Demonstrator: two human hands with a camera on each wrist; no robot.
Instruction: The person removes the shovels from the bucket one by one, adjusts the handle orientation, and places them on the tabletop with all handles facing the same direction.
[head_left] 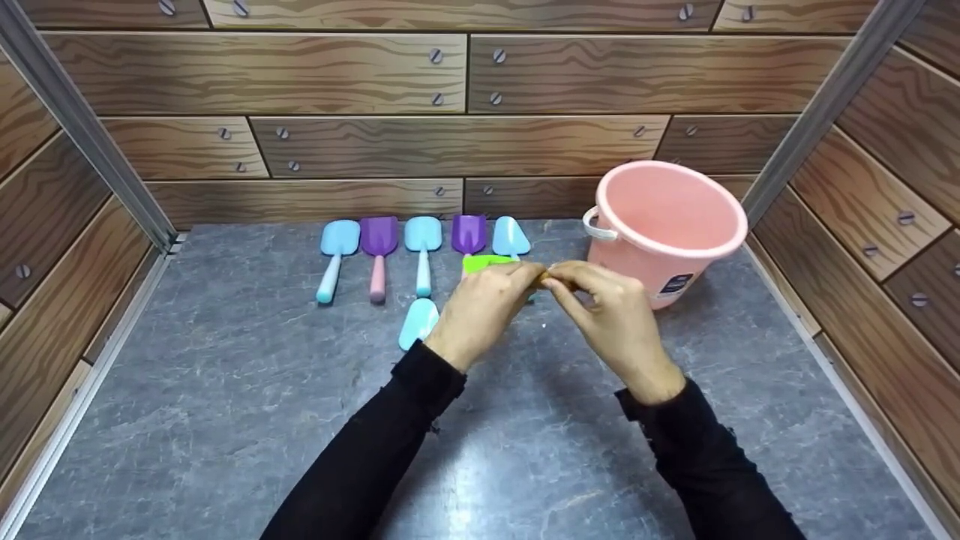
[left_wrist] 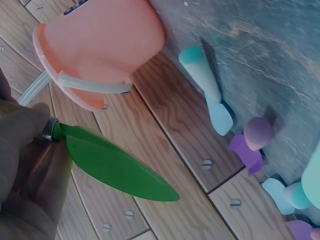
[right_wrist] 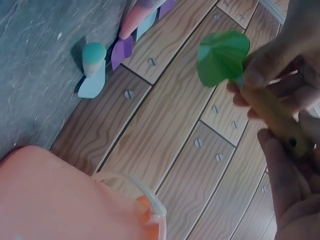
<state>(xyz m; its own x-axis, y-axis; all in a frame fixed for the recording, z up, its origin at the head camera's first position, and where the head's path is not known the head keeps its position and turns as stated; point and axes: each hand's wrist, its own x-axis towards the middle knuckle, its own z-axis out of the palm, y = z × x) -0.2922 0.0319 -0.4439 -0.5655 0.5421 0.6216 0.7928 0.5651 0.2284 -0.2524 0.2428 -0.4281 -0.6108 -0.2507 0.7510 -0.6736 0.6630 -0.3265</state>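
Observation:
Both hands hold one small hand trowel point(right_wrist: 222, 57) with a green leaf-shaped blade and a wooden handle point(right_wrist: 275, 117). My left hand point(head_left: 484, 304) grips the handle close to the metal collar point(left_wrist: 50, 129), and the green blade points away to the left. At the handle's far end, the fingers of my right hand point(head_left: 619, 319) pinch the wood. In the head view the hands cover most of the handle. The trowel is held up over the table, in front of a row of toy shovels point(head_left: 423, 234).
Blue and purple shovels lie side by side along the back wall. A turquoise shovel blade point(head_left: 418, 322) shows beside the left wrist. A pink bucket point(head_left: 637, 274) with a white handle stands at the back right. Wood-patterned walls point(head_left: 360, 71) enclose the grey table point(head_left: 225, 375).

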